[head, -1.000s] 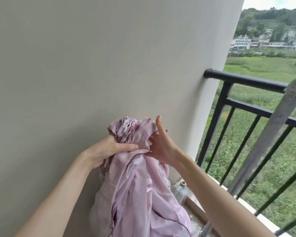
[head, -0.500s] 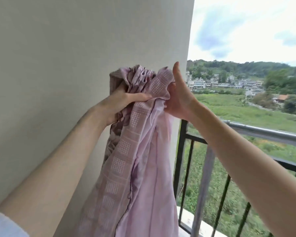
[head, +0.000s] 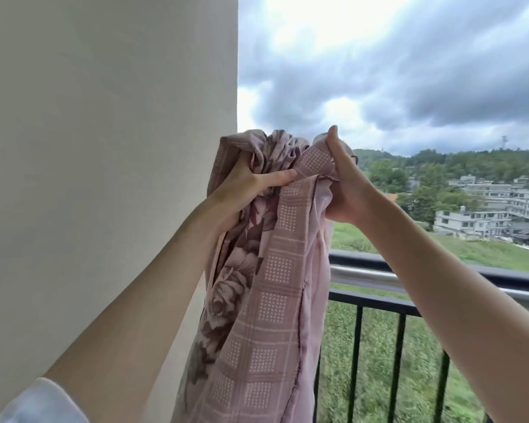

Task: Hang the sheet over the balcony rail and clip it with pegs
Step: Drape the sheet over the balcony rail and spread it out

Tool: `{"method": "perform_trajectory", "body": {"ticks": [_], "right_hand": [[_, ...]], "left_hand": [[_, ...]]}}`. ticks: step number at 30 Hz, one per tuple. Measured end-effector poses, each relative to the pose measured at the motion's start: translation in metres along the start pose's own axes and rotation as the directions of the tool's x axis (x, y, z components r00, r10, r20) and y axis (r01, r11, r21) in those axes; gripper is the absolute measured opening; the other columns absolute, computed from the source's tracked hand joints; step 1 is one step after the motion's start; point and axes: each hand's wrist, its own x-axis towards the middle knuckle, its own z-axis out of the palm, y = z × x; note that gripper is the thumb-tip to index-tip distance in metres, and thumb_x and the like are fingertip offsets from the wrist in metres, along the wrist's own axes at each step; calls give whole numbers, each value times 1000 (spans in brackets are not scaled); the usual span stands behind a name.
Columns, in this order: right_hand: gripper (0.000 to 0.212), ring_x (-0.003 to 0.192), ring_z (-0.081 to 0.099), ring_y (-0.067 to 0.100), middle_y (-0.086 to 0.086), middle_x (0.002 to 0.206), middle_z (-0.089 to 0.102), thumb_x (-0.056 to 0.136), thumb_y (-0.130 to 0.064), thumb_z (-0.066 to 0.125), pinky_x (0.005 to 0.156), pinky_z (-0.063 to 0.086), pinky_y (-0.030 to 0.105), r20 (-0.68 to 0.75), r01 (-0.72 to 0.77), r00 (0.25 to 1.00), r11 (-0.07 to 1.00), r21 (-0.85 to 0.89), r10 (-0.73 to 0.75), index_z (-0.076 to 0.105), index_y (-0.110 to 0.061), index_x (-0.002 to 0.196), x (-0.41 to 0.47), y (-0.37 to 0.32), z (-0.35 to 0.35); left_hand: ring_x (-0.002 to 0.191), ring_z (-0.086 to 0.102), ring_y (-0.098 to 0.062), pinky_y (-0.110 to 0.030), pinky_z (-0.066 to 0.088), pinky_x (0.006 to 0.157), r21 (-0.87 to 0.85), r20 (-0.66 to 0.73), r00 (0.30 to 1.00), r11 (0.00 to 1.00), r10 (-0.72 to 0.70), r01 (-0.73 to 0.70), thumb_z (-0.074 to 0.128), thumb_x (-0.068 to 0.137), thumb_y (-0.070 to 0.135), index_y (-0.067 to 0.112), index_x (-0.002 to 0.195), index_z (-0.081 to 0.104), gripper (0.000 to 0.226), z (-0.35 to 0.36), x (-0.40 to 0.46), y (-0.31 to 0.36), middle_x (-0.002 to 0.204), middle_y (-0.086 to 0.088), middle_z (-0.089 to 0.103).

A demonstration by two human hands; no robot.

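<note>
Holding a bunched pink sheet (head: 266, 285) up at about head height, two bare hands grip its gathered top edge. The left hand (head: 251, 184) has its fingers curled into the crumpled folds, thumb stretched flat across the front of the cloth. The right hand (head: 345, 184) clutches the neighbouring bunch, thumb pointing up and fingers wrapped behind the fabric, mostly hidden. The two hands sit close together, with a narrow band of cloth between them.

The sheet is thin, soft woven fabric, dusty pink. One face shows a grid of squares filled with small white dots; another fold shows large darker roses. A stitched seam runs down the middle. Its long axis is vertical: it hangs straight down from the hands in loose, heavy folds and runs out of view at the bottom edge.

A smooth, pale plaster wall (head: 104, 178) fills the left side, directly behind the sheet. To the right, below the hands, a black metal balcony rail (head: 501, 274) with upright bars runs across, with a shiny silver pole (head: 364, 277) beside it. The sheet hangs in front of the rail's left end, covering it. Beyond lie green grass, pale low buildings, wooded hills and heavy grey clouds. A light sleeve (head: 40, 404) shows on the left arm.
</note>
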Motion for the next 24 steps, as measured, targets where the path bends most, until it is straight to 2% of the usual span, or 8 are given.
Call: {"method": "perform_trajectory", "body": {"ticks": [6, 9, 12, 15, 18, 20, 22, 24], "right_hand": [[75, 65, 69, 23, 12, 74, 71, 89, -65, 24, 59, 58, 31, 39, -67, 997, 989, 133, 63, 70, -6, 84, -15, 9, -8], [75, 56, 68, 20, 11, 65, 70, 94, -56, 23, 49, 55, 26, 77, -131, 990, 977, 166, 119, 74, -6, 70, -19, 21, -3], [77, 52, 68, 21, 12, 61, 69, 95, -52, 25, 45, 55, 27, 85, -214, 975, 970, 118, 205, 74, -4, 61, -21, 30, 5], [73, 52, 67, 24, 16, 62, 68, 95, -51, 30, 45, 55, 31, -1, -242, 970, 963, 114, 244, 72, 0, 65, -27, 24, 1], [70, 54, 67, 22, 12, 62, 68, 94, -53, 32, 48, 55, 28, -139, -177, 971, 977, 120, 193, 72, -4, 64, -45, 4, -29], [73, 50, 66, 18, 8, 56, 67, 96, -51, 29, 45, 53, 23, -222, -128, 964, 986, 105, 148, 71, -7, 55, -64, -10, -49], [79, 42, 62, 15, 5, 46, 63, 97, -48, 27, 39, 48, 19, -292, -105, 949, 991, 78, 123, 67, -6, 44, -86, -18, -62], [77, 36, 59, 14, 4, 41, 59, 97, -46, 29, 37, 46, 17, -354, -113, 929, 994, 1, 106, 64, -7, 41, -105, -18, -75]], "left_hand": [[100, 65, -28, -47, 47, 95, -27, 130, 990, 997, -61, 65, 63, 84, 22, 18, 109, 62, 25, 5, -9, -5, 110, -11, 68], [102, 64, -33, -50, 50, 90, -99, 156, 979, 984, -133, 150, 64, 80, 23, 21, 108, 59, 29, -7, -27, -11, 113, -17, 66], [98, 66, -30, -43, 55, 82, -61, 162, 963, 972, -216, 228, 65, 75, 24, 20, 109, 55, 36, -16, -35, -16, 109, -15, 68], [102, 65, -21, -39, 52, 91, 60, 155, 967, 979, -201, 194, 70, 72, 35, 10, 126, 45, 65, -17, -28, -18, 115, -10, 65], [116, 55, -15, -37, 42, 103, 187, 187, 973, 977, -136, 101, 73, 67, 52, 20, 135, 35, 84, 2, -13, -12, 131, -2, 53], [122, 47, -14, -35, 37, 106, 273, 240, 967, 962, -89, 20, 68, 72, 54, 22, 138, 29, 83, 27, -5, -9, 136, 2, 47], [120, 48, -18, -36, 38, 105, 275, 248, 968, 961, -36, -35, 64, 79, 44, 14, 137, 30, 73, 53, 1, -7, 133, -3, 49], [110, 54, -19, -29, 47, 94, 247, 245, 969, 968, -25, -38, 61, 84, 33, 7, 132, 36, 60, 73, 4, -10, 123, -7, 55]]}}
